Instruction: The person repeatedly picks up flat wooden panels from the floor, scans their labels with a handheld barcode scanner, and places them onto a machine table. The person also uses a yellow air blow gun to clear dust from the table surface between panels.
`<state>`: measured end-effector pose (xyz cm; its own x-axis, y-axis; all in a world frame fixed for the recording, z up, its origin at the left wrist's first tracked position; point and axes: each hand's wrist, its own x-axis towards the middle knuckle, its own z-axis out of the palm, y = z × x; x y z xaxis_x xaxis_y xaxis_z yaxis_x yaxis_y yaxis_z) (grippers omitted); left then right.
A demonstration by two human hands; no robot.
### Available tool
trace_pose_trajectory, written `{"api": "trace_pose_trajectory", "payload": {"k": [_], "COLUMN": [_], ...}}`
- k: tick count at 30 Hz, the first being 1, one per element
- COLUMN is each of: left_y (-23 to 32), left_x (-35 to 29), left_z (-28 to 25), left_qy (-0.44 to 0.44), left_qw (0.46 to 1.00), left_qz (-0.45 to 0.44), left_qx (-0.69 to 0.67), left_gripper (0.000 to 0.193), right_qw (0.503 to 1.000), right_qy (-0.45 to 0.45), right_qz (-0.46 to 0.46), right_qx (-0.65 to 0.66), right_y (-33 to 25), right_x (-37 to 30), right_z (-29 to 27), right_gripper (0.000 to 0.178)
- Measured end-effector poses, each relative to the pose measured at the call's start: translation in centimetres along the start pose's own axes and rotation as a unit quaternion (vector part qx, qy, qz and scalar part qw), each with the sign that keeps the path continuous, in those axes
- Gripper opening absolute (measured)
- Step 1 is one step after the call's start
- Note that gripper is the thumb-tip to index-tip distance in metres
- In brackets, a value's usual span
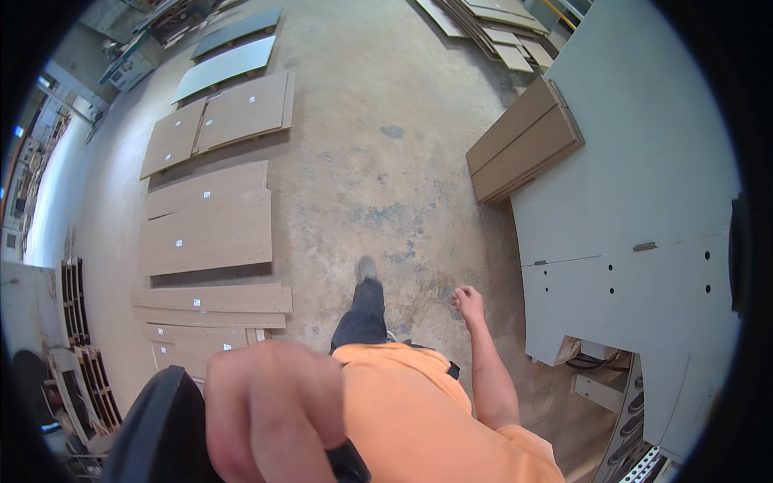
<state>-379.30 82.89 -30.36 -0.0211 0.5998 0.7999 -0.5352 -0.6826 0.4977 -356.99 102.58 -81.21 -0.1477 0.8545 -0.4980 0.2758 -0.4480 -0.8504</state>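
Note:
My left hand (270,406) looms large at the bottom, close to the camera, its fingers bent into a fist. Whatever it may hold is hidden. Just left of it is a dark, smooth black object (161,431), cut off by the picture's lower edge; I cannot tell whether the hand touches it. My right hand (467,303) hangs at my right side over the concrete floor, fingers loosely curled in, with nothing visible in them. My orange shirt (427,402) and one dark trouser leg (362,314) show between the hands.
Flat brown panels (209,229) lie in rows along the left, with pale ones (225,68) farther off. At right stands a large grey-white machine (628,201) with brown boards (523,145) against it. More boards (499,32) are stacked at far right.

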Motion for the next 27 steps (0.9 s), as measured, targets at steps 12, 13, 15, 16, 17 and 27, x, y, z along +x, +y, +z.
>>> {"api": "trace_pose_trajectory", "payload": {"k": [12, 13, 15, 16, 17, 27], "left_y": [-11.0, -12.2, -15.5, -16.9, -18.4, -32.4], "left_x": [30.8, 33.2, 37.5, 39.6, 41.8, 60.1], "left_z": [-24.3, -26.1, -28.8, -30.7, -32.6, -55.8], "left_qy": [-0.089, -0.079, -0.014, -0.021, -0.029, -0.141], "left_qw": [0.97, 0.965, 0.958, 0.956, 0.954, 0.964], "left_qz": [-0.033, -0.052, -0.045, -0.067, -0.089, -0.152], "left_qx": [-0.224, -0.245, -0.284, -0.284, -0.283, -0.165], "left_gripper": [0.022, 0.022, 0.021, 0.02, 0.019, 0.009], "right_qw": [0.928, 0.94, 0.95, 0.954, 0.963, 0.965], "right_qy": [0.094, 0.102, 0.124, 0.126, 0.119, 0.04], "right_qz": [0.359, 0.322, 0.281, 0.268, 0.241, 0.177], "right_qx": [0.02, 0.047, 0.053, 0.05, -0.019, -0.19], "right_y": [-4.5, -7.1, -12.4, -14.4, -16.1, -32.0], "right_x": [4.5, 6.1, 10.5, 12.8, 15.3, 48.8], "right_z": [-1.1, -0.5, 1.1, 2.0, 2.8, 1.8], "right_gripper": [0.024, 0.023, 0.024, 0.025, 0.027, 0.029]}}
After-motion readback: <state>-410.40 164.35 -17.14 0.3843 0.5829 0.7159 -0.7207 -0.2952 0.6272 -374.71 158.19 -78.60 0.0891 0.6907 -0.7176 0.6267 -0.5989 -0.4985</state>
